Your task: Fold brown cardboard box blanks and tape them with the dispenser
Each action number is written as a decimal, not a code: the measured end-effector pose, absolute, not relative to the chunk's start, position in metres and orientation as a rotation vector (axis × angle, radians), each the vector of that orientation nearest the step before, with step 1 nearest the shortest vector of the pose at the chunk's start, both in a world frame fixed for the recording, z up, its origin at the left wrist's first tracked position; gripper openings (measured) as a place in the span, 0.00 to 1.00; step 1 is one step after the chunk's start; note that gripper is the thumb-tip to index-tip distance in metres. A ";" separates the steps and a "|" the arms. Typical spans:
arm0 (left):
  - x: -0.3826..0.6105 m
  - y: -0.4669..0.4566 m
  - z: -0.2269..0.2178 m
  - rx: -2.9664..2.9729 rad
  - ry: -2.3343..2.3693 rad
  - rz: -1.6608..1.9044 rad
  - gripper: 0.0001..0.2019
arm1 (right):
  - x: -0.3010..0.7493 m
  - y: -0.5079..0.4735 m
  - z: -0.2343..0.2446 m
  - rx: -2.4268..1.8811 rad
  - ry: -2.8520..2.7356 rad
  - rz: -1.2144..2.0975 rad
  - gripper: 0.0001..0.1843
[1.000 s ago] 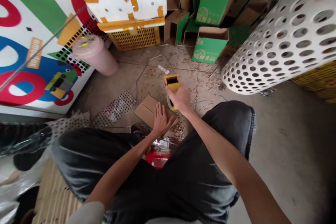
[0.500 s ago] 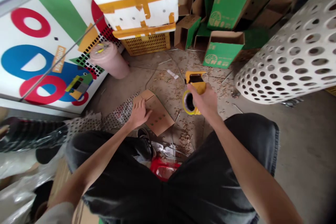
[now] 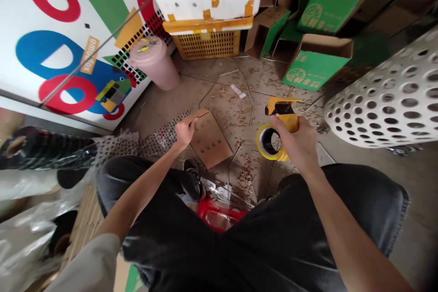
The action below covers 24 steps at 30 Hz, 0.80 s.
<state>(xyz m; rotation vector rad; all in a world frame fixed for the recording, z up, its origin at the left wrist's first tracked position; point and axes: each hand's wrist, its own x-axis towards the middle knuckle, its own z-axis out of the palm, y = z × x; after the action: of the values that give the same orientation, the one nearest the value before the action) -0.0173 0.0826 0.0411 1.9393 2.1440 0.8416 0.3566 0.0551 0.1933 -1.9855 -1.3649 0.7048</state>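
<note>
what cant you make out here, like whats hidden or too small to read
Head view only:
- Yellow tape dispenser: its handle is hidden by the right hand.
- Red plastic object: partly hidden by the dark shorts, so its kind is unclear.
- Cardboard sheet: its green marks are too small to read.
- Green carton: its lettering is too small to read.

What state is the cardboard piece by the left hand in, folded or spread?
Spread: the cardboard piece lies flat on the floor, no flap raised, the left hand at its edge.
</note>
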 end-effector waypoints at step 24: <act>-0.043 0.103 0.041 1.227 1.855 1.103 0.09 | 0.359 0.049 0.187 -2.010 -1.422 0.687 0.31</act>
<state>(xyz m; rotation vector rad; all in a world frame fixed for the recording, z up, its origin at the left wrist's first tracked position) -0.0426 0.1027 0.0407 1.2270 1.8553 1.1032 0.3588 0.0488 0.1872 -2.0103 -1.4215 0.6866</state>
